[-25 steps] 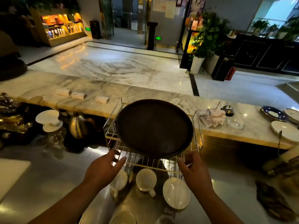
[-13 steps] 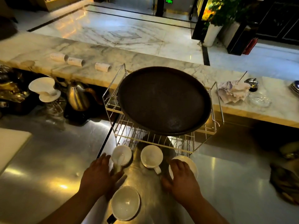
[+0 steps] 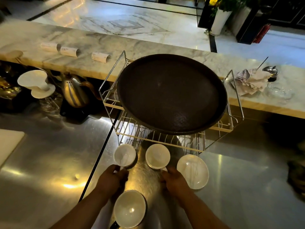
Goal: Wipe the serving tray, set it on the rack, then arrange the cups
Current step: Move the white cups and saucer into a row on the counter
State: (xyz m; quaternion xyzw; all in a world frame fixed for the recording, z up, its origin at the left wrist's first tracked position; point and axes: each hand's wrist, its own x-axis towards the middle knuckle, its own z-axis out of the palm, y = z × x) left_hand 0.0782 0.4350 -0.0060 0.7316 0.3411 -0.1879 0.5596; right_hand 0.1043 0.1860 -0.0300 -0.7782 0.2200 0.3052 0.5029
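A steel counter is seen spanning the foreground below a marble ledge. A wire rack is stood on the counter, and the round dark serving tray is laid tilted across its top. Four white cups are set on the counter in front of the rack: a wide cup at the right, a near cup closest to the person, a left cup and a middle cup. The left cup's handle is pinched by the left hand; the middle cup's handle is gripped by the right hand, fingers curled.
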